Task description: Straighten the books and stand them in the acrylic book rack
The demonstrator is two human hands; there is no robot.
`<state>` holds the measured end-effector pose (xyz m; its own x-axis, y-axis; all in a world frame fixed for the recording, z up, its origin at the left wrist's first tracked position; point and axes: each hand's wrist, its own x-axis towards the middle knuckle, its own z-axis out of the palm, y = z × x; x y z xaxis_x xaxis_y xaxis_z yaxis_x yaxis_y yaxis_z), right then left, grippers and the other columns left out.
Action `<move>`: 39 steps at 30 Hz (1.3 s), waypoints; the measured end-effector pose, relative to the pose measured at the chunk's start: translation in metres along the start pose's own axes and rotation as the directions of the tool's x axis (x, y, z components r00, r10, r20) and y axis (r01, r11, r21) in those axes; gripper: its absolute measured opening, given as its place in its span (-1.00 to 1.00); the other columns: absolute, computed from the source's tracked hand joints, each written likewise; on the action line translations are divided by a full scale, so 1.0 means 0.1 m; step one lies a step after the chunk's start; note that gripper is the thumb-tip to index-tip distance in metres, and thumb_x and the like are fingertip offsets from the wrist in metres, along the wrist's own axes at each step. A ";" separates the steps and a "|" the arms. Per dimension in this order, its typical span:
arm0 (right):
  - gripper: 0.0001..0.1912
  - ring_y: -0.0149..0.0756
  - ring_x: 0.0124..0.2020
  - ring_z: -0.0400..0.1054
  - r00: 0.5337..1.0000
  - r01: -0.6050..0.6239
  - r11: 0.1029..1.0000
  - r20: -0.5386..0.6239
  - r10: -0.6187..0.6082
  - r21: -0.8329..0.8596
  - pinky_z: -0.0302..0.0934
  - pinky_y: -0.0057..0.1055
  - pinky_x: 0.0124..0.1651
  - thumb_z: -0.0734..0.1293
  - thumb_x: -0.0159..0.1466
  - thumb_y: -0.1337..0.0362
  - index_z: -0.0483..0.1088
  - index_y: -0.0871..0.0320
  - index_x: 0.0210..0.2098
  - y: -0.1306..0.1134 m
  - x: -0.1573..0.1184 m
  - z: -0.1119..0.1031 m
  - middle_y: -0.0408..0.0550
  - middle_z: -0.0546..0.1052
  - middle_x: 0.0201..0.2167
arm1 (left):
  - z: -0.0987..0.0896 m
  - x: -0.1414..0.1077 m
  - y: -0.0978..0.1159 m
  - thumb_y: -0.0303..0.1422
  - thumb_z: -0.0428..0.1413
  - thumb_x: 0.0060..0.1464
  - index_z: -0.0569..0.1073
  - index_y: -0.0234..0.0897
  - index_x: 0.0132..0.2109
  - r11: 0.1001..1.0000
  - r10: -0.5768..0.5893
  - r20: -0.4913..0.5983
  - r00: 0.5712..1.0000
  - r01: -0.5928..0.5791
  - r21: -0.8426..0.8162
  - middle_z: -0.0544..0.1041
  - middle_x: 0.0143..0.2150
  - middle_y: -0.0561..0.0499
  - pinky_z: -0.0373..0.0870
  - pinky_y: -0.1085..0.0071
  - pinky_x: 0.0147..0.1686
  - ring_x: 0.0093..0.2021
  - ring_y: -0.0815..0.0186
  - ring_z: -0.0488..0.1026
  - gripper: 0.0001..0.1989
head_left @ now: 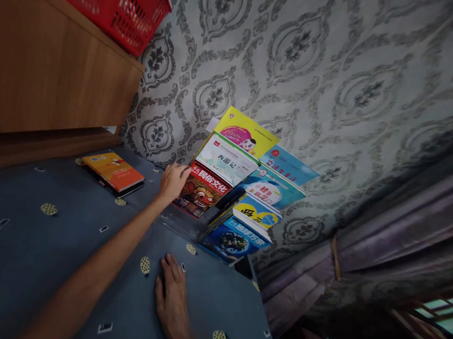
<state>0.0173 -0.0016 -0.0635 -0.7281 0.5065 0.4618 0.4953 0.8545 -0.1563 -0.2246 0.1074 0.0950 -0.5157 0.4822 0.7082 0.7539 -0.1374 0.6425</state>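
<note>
My left hand (pixel 174 181) is at the left edge of a dark red book (pixel 201 191) with a mask-like face on its cover. Its fingers are closed at that edge, partly hidden. Behind the red book stand a white book (pixel 227 161) and a taller yellow one (pixel 246 133), leaning back in a stepped row. To their right is a second row: a blue book with a globe (pixel 236 240) in front, then a yellow-and-blue book (pixel 257 211) and light-blue books (pixel 275 188). My right hand (pixel 174 299) rests palm down on the tablecloth, fingers stretched out, holding nothing.
An orange book (pixel 115 170) lies flat on a dark one on the blue patterned tablecloth (pixel 82 230). At the left is a wooden cabinet (pixel 60 60) with a red plastic basket (pixel 126 5) on top. Patterned wallpaper stands behind; a tied curtain (pixel 338 262) hangs at the right.
</note>
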 end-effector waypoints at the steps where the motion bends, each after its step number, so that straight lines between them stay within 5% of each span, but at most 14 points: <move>1: -0.54 -0.04 0.29 0.30 1.000 -0.007 1.000 0.009 0.007 0.002 0.29 0.02 0.27 0.15 0.43 0.29 0.32 0.17 0.28 -0.01 0.00 0.00 0.16 0.40 0.28 | 0.00 0.01 -0.01 -0.26 -0.04 0.36 0.58 -0.25 -0.07 1.000 0.012 0.002 1.000 -0.012 -0.014 0.60 -0.12 -0.13 0.31 0.29 0.01 -0.07 0.16 0.47 -0.69; 7: -0.55 -0.04 0.31 0.28 0.999 -0.044 0.998 -0.004 0.044 0.050 0.27 0.05 0.29 0.16 0.44 0.25 0.32 0.14 0.28 0.01 -0.01 0.04 0.15 0.40 0.28 | -0.12 0.02 -0.28 -0.26 -0.14 0.37 0.53 -0.28 -0.03 0.999 -0.016 0.043 0.999 0.017 -0.032 0.59 -0.07 -0.18 0.30 0.26 0.08 -0.02 0.15 0.47 -0.63; 13: -0.54 -0.06 0.32 0.26 0.999 -0.030 0.997 -0.032 0.032 0.070 0.25 0.02 0.31 0.17 0.44 0.24 0.31 0.10 0.30 0.04 -0.04 0.08 0.12 0.38 0.30 | -0.42 -0.19 -0.90 -0.32 -0.02 0.23 0.48 -0.48 0.09 0.911 -0.246 0.138 0.959 0.180 0.371 0.43 0.17 -0.51 0.01 -0.30 0.23 0.31 -0.29 0.19 -0.60; 16: -0.54 -0.05 0.33 0.26 0.999 -0.026 0.997 -0.035 0.029 0.074 0.26 0.03 0.30 0.17 0.44 0.24 0.31 0.12 0.29 0.05 -0.04 0.09 0.14 0.37 0.30 | -0.59 -0.30 -1.23 -0.26 -0.01 0.22 0.42 -0.48 0.20 0.804 -0.330 0.133 0.935 0.204 0.559 0.26 0.33 -0.54 -0.15 -0.42 0.25 0.41 -0.33 0.01 -0.50; 20: -0.56 -0.02 0.32 0.27 0.999 -0.048 0.997 0.000 0.049 0.064 0.25 0.06 0.30 0.18 0.43 0.26 0.35 0.17 0.25 0.02 -0.01 0.07 0.18 0.38 0.29 | -0.76 -0.39 -1.52 -0.20 0.00 0.20 0.32 -0.50 0.29 0.742 -0.453 0.224 0.863 0.226 0.631 0.24 0.34 -0.58 -0.08 -0.50 0.18 0.38 -0.33 0.07 -0.39; 33: -0.53 0.02 0.34 0.23 0.983 -0.126 0.991 0.145 0.117 0.055 0.17 0.05 0.35 0.19 0.37 0.35 0.36 0.29 0.24 -0.17 0.11 -0.17 0.20 0.36 0.30 | -0.96 -0.42 -1.51 -0.09 -0.10 0.25 0.37 -0.41 0.27 0.737 -0.487 0.347 0.802 0.163 0.656 0.20 0.36 -0.55 0.01 -0.49 0.16 0.41 -0.31 0.03 -0.39; 39: -0.55 -0.01 0.32 0.26 0.989 -0.135 0.982 0.083 0.125 0.133 0.17 0.00 0.35 0.26 0.33 0.35 0.40 0.22 0.20 -0.21 0.11 -0.16 0.18 0.42 0.26 | -1.12 -0.47 -1.41 -0.13 -0.10 0.19 0.47 -0.32 0.10 0.770 -0.456 0.360 0.814 0.157 0.619 0.32 0.29 -0.49 0.05 -0.54 0.12 0.38 -0.31 0.10 -0.50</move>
<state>0.0059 -0.0160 -0.0412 -0.6974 0.6169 0.3648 0.5217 0.7859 -0.3319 -0.3529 0.0072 0.0040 -0.6166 0.7668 0.1784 0.7513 0.5053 0.4245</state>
